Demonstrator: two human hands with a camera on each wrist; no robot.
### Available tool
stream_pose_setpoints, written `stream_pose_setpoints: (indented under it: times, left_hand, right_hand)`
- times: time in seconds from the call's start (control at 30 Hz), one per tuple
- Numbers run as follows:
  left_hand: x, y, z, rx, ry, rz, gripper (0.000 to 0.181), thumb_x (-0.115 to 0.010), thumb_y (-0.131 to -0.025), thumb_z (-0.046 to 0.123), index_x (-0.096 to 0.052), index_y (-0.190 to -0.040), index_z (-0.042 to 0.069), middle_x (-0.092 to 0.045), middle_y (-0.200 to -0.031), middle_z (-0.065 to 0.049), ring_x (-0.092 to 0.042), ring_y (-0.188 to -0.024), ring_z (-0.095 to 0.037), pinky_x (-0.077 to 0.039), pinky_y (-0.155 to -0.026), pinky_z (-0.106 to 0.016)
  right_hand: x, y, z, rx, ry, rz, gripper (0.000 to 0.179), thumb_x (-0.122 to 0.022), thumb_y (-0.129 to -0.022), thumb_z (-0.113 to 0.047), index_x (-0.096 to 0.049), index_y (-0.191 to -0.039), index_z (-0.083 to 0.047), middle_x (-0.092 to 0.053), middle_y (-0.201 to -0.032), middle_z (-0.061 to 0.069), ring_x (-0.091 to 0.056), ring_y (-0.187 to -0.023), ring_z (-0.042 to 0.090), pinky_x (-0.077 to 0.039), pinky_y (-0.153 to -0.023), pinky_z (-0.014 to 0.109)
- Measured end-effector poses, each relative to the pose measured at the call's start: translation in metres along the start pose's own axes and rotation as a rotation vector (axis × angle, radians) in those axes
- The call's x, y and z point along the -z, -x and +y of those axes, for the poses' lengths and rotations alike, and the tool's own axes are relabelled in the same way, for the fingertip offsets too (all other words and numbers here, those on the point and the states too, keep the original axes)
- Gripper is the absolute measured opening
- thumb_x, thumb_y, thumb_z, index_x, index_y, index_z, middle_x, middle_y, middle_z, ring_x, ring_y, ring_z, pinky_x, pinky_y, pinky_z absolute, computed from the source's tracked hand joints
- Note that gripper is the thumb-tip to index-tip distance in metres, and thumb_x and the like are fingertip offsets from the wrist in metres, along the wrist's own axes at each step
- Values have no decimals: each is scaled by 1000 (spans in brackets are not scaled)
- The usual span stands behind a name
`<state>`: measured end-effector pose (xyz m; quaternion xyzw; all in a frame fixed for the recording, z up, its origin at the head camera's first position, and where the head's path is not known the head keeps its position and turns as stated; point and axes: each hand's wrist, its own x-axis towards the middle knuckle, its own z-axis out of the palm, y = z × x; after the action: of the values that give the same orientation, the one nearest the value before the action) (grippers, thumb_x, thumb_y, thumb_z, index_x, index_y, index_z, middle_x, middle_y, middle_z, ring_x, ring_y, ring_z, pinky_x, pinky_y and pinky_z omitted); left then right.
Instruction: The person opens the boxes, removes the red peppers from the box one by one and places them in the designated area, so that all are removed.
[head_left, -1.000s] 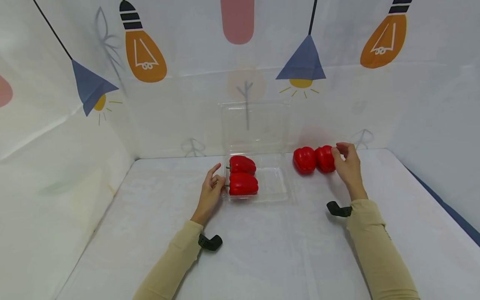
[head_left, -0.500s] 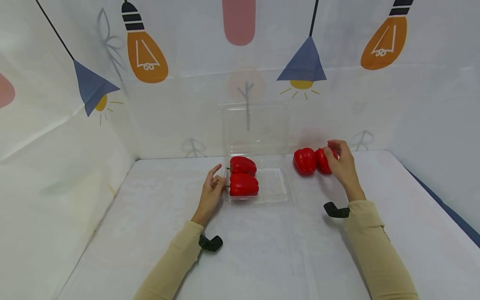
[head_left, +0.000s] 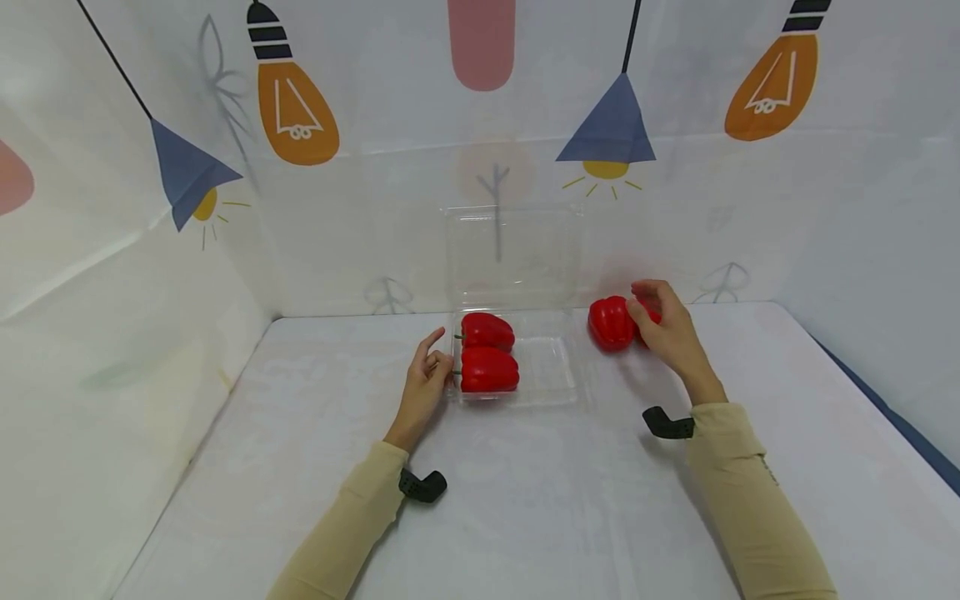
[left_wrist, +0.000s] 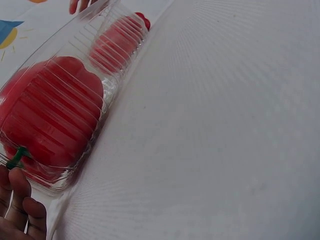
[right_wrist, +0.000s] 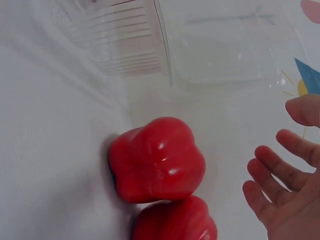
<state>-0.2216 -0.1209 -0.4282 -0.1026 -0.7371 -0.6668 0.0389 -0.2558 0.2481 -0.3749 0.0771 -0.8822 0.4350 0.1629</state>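
A clear hinged plastic box (head_left: pixel 546 367) stands with its lid raised, two red bell peppers (head_left: pixel 489 370) lying on its left side. My left hand (head_left: pixel 422 385) is at the box's left wall, index finger extended; in the left wrist view its fingertips (left_wrist: pixel 20 182) are right at the wall near a green stem. Two more red bell peppers sit side by side to the right of the box, the left one (head_left: pixel 610 323) in full view, the other (right_wrist: pixel 175 222) partly hidden in the head view. Over that second pepper is my right hand (head_left: pixel 670 332), fingers apart and holding nothing.
The raised clear lid (head_left: pixel 513 258) leans up along a white backdrop with printed lamps (head_left: pixel 611 125) and bulbs. A white cloth covers the table (head_left: pixel 517 500). Both wrists carry small black camera mounts (head_left: pixel 422 486).
My right hand has moved left over the peppers, covering more of the right-hand one. The left hand and the box with its peppers keep their places.
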Motion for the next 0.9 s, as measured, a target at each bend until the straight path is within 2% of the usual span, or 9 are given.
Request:
stream_pose_setpoints:
  times: [0.17,0.47,0.67,0.9]
  left_hand:
    - [0,0,1,16,8,-5,50,-47,-98,6,-32,-145,12,-49,-80,-9,-48,-66,-12,-45,-65,-18]
    - [0,1,3,18,5,-5,50,-47,-98,7,-31,-145,12,-48,-80,-9,-48,-66,-11,-45,-65,-18]
    - [0,0,2,7,1,-11,49,-46,-98,7,-32,-145,14,-47,-79,-8,-47,-66,-9,-44,-65,-18]
    - [1,-1,0,6,9,-14,49,-47,-98,8,-32,-145,15,-48,-80,-8,-48,-66,-10,-44,-65,-18]
  right_hand:
    - [-5,2,-8,28,20,-37,43,-50,-97,-27,-42,-132,-4,-49,-131,18,-46,-121,35,-39,-101,57]
    - [-16,6,-20,-8,74,-159,48,-57,-93,-23,-39,-136,-10,-45,-135,13,-42,-124,33,-45,-95,56]
    - [-22,6,-21,39,86,-186,46,-57,-94,-22,-40,-134,-8,-48,-132,14,-46,-121,32,-45,-96,54]
    - [-33,9,-27,100,71,-263,51,-59,-92,-32,-40,-135,-11,-49,-131,13,-49,-118,30,-47,-95,51]
